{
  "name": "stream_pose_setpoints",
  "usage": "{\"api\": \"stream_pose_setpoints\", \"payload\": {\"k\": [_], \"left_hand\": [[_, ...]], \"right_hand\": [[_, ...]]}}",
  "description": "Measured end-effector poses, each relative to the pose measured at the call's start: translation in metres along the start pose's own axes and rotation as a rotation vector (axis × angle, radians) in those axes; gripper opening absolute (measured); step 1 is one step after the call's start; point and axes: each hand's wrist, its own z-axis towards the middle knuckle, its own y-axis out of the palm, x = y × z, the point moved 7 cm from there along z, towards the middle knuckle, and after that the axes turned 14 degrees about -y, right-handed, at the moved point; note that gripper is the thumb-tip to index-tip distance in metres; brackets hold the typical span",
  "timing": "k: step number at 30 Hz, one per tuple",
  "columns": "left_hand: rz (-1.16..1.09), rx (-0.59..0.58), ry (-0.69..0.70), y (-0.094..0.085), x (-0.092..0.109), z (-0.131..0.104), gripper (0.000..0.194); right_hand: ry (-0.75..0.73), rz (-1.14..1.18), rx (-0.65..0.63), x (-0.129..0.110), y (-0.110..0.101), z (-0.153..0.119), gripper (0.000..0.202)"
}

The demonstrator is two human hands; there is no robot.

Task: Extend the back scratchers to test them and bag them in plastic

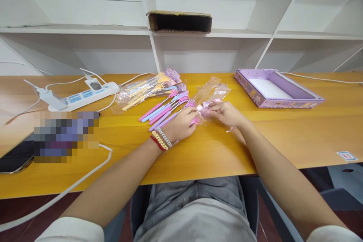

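Currently, clear packet (202, 111): held low over the middle of the table, between both hands, with pink prongs showing at its lower left.
Left hand (182, 124): closed narrow on the packet's left side, palm turned down; bracelets (161, 139) around the wrist.
Right hand (224, 113): pinching the packet's right side, thumb against forefinger.
Handled sticks (161, 113): fanned just left of the packet, in pink, blue and purple, partly under the left hand.
Flat wrappers (211, 90): lying just beyond the fingers.
Table (215, 155): near edge just ahead of the lap, far edge against the shelves; wood showing between right hand and purple box.
Sticker (347, 155): near the front edge, far right.
Clear bag (120, 98): holding yellow sticks, beyond the fanned ones.
Purple box (262, 102): open-topped, white-bottomed, at back right.
Cardboard box (180, 14): on the shelf (113, 30), open toward the table; inside too dark to tell.
Power strip (85, 96): at back left, chargers plugged in.
Phone (17, 155): far left, beside a blurred patch.
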Motion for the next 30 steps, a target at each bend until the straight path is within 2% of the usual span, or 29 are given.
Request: {"api": "stream_pose_setpoints", "payload": {"k": [2, 4, 7, 9, 12, 20, 24, 30], "left_hand": [[-0.006, 0.044, -0.006, -0.005, -0.001, 0.001, 0.028], [-0.013, 0.065, -0.012, -0.008, -0.001, 0.001, 0.029], [-0.023, 0.087, -0.012, -0.011, -0.001, 0.001, 0.028], [-0.029, 0.119, -0.028, -0.014, -0.003, 0.001, 0.029], [-0.049, 0.164, -0.053, -0.018, -0.007, 0.001, 0.029], [-0.057, 0.170, -0.034, -0.021, -0.006, 0.001, 0.033], [-0.045, 0.152, -0.029, -0.020, -0.003, 0.001, 0.034], [-0.017, 0.125, -0.027, -0.017, -0.001, 0.000, 0.033]], "right_hand": [[-0.005, 0.062, 0.069, -0.005, -0.005, 0.001, 0.033], [-0.014, 0.176, 0.074, -0.011, -0.005, 0.002, 0.032], [-0.002, 0.322, -0.032, -0.019, 0.004, 0.001, 0.029], [0.011, 0.322, -0.098, -0.020, 0.011, 0.000, 0.028], [0.008, 0.263, -0.112, -0.018, 0.017, 0.001, 0.028], [-0.001, 0.343, 0.038, -0.014, 0.009, 0.007, 0.036], [0.076, 0.346, 0.113, -0.007, 0.004, 0.005, 0.037], [0.186, 0.694, 0.236, 0.004, 0.007, 0.001, 0.034]]}}
